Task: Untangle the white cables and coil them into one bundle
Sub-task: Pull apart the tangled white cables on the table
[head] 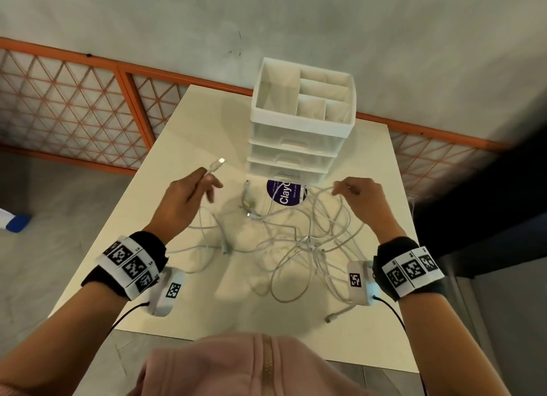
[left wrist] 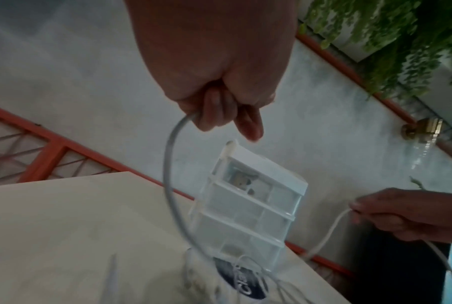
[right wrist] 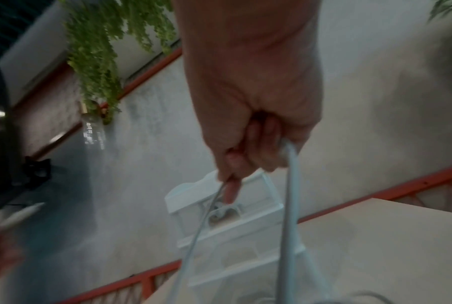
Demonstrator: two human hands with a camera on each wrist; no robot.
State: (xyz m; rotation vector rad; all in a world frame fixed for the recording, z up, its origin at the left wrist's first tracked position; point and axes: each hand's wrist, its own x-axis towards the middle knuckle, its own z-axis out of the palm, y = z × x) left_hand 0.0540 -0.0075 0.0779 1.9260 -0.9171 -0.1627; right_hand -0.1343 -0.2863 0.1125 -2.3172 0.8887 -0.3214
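Left hand [head: 189, 197]: grips one plug end.
Right hand [head: 359, 199]: pinches a raised strand.
White cables [head: 296, 242]: still tangled on worktop [head: 183, 123]; coiling not begun.

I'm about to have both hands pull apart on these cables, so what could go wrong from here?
1. The tangled white cables still cross in many loops on the cream table; pulling with the left hand and right hand may tighten knots.
2. Loops reach the base of the white plastic drawer organizer; a snag might drag or tip it.
3. A loose connector near the table's front edge could slide off.
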